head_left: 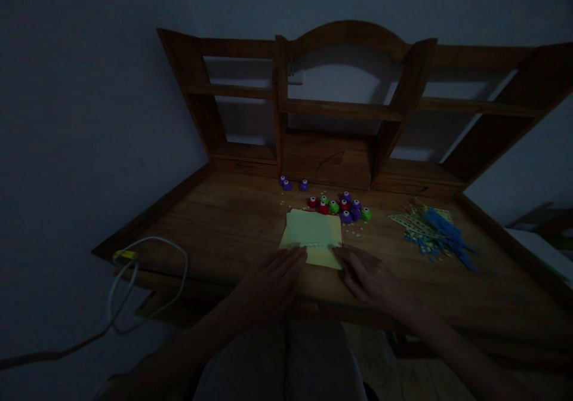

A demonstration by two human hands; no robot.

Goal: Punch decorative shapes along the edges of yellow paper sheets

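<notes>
A small stack of pale green and yellow paper sheets [313, 228] lies near the front edge of the wooden desk. Across its lower part runs a row of small punched or embossed shapes. My left hand [280, 273] rests with fingers outstretched and flat, fingertips at the paper's lower left. On the opposite side, my right hand [367, 273] touches the lower right edge with its extended fingers, the thumb apart below. Just behind the paper sit several small round craft punches, among them a red punch [323, 208], a green punch [366, 213] and a purple punch [346, 216]. The light is dim.
Tiny paper bits lie around the punches. More purple punches [286, 185] stand farther back. To the right is a pile of blue strips [445, 231] and punched yellow strips [414, 225]. A white cable [185, 264] loops over the left edge. A wooden shelf [340, 110] backs the desk.
</notes>
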